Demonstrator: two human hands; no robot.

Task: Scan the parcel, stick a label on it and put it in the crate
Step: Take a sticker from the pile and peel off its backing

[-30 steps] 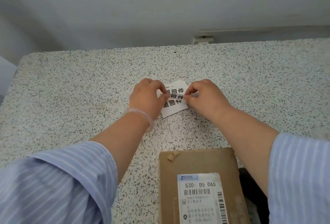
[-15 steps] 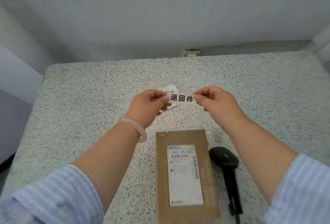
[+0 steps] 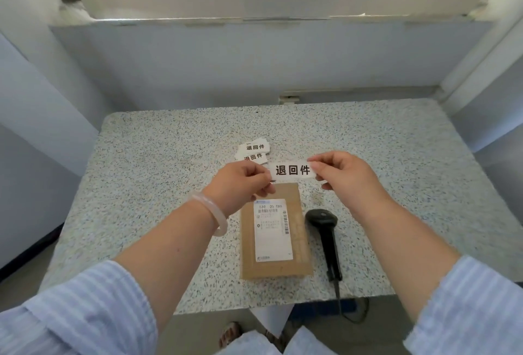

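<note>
Speckled table (image 3: 158, 173), label (image 3: 292, 170) reading "退回件"

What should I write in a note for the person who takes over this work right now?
Left hand and right hand: each pinches one end of the white paper label with black characters, held above the table.
Brown cardboard parcel: flat on the speckled stone table, printed shipping slip up.
Black handheld scanner: lying right of the parcel.
Spare white labels: behind the hands.
Done: one label picked up.
Left: stick the label, put the parcel in the crate, which is not in view. Scanning cannot be confirmed.
</note>
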